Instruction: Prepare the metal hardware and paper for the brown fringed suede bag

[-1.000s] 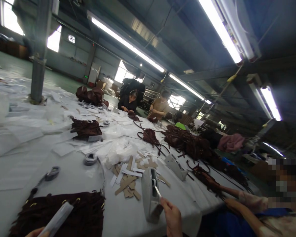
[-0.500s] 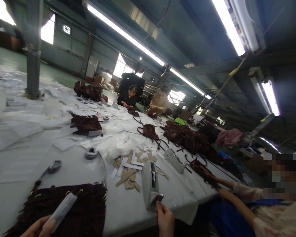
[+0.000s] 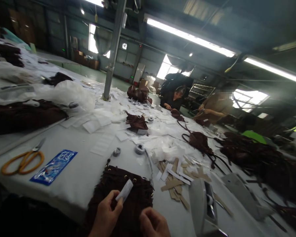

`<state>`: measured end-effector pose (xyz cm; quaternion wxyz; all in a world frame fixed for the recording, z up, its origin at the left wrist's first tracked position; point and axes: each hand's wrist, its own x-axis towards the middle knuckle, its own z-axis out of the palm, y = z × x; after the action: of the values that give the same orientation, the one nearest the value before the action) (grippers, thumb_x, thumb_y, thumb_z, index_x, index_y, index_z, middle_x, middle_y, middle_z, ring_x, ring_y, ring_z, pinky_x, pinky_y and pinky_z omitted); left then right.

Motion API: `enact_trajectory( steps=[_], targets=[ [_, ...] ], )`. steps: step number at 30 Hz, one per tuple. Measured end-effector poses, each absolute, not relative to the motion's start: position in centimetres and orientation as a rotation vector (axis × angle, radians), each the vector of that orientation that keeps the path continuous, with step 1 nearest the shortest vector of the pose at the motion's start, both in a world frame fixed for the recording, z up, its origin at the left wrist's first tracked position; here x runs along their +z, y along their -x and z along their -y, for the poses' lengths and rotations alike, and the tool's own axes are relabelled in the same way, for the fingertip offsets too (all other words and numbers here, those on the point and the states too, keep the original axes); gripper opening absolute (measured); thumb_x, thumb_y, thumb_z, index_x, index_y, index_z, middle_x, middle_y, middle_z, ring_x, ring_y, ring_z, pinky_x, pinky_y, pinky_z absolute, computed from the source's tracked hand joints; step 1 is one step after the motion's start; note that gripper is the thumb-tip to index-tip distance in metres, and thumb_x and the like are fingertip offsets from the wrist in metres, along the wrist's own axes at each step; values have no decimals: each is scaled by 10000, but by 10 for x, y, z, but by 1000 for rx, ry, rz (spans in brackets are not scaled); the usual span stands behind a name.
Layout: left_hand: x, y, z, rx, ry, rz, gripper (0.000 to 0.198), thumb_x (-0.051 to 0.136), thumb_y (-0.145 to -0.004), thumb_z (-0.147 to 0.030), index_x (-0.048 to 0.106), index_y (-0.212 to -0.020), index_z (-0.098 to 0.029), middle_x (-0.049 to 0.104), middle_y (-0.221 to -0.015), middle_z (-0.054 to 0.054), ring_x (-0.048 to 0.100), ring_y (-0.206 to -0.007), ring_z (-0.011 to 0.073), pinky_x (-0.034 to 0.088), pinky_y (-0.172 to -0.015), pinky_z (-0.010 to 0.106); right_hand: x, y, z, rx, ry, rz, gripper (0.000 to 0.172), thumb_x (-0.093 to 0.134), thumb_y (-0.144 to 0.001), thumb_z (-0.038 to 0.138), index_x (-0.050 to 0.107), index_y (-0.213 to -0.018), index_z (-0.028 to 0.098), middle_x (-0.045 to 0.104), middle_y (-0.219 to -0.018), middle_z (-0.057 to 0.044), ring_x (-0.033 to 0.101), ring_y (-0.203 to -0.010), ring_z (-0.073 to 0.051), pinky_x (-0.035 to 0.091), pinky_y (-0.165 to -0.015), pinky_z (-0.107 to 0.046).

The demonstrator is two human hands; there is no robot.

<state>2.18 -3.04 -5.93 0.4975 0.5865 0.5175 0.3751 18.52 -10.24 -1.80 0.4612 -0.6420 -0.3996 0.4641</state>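
A dark brown fringed bag (image 3: 113,184) with brass eyelets lies flat at the table's front edge. Over its upper part, my left hand (image 3: 107,210) pinches a whitish wrapped strip (image 3: 125,191) that reaches toward the eyelets. My right hand (image 3: 154,222) hovers at the bag's lower right side with curled fingers; whatever may be between them is hidden. Two grey wrapped coils, a smaller one (image 3: 116,151) and a larger one (image 3: 140,149), lie beyond the bag's top edge. To the right stands a grey tape dispenser (image 3: 198,204).
Orange-handled scissors (image 3: 23,163) and a blue printed packet (image 3: 54,167) lie on the left. Cardboard strips (image 3: 174,184) are heaped near the dispenser, with a second dispenser (image 3: 246,196) further right. More brown bags (image 3: 198,141) and two people (image 3: 214,107) are beyond.
My right hand has left the tape dispenser and come over to the bag. The view has swung left, bringing the scissors and packet into sight. My left hand still holds the strip.
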Motion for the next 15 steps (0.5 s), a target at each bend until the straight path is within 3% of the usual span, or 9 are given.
enact_trajectory(
  steps=[6,15],
  targets=[
    [-63,-21,31,962,-1428,-1187,267,501,-845,-415,623,-898,-183,670,-779,35,614,-699,198,463,-635,261,-9,-148,52,1214,1597,1195,383,596,-789,519,595,-686,150,498,-570,36,386,-495,-81,296,-443,-191],
    [-76,-23,31,1071,-1524,-1135,170,558,-826,-339,641,-891,-205,692,-866,66,652,-811,214,498,-746,266,-21,-139,32,851,2044,1231,481,579,-739,526,472,-424,179,404,-430,40,362,-450,-91,249,-443,-231]
  ],
)
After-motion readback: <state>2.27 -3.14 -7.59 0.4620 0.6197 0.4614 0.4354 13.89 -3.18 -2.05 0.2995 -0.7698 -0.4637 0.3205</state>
